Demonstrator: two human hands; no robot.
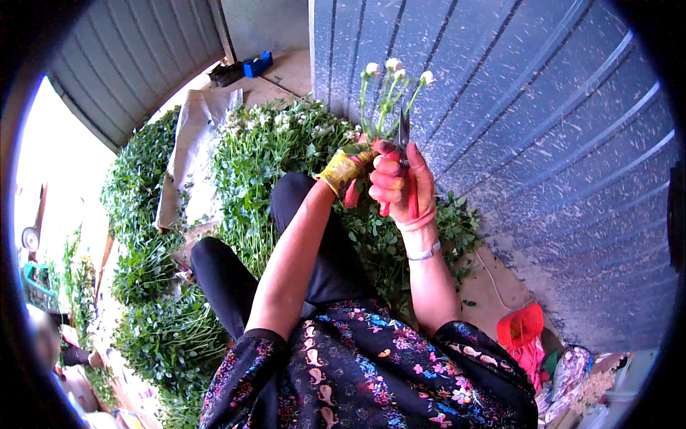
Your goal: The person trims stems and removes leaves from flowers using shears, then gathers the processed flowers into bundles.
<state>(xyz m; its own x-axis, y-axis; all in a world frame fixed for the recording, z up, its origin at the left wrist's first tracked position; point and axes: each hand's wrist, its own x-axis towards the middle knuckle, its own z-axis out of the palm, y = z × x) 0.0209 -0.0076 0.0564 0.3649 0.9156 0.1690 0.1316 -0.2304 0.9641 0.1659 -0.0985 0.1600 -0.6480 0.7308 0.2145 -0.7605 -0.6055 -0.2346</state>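
My left hand (351, 163), in a yellow and red work glove, is closed around a stem of white spray roses (383, 110). Several small pale blooms stand up above it, with green leaves around the fingers. My right hand (404, 185), in a red-coated glove, grips pruning shears (403, 134) with red handles. The steel blades point upward beside the rose stems, just right of the blooms. Whether the blades touch a stem cannot be made out. Both hands are close together in front of my knees.
A large heap of cut roses (268, 139) lies left and ahead, beside a pale sheet (187, 155) and more bundles (166, 327). A corrugated metal wall (509, 134) rises close on the right. A red basket (520, 327) lies lower right. A person (64, 343) is at far left.
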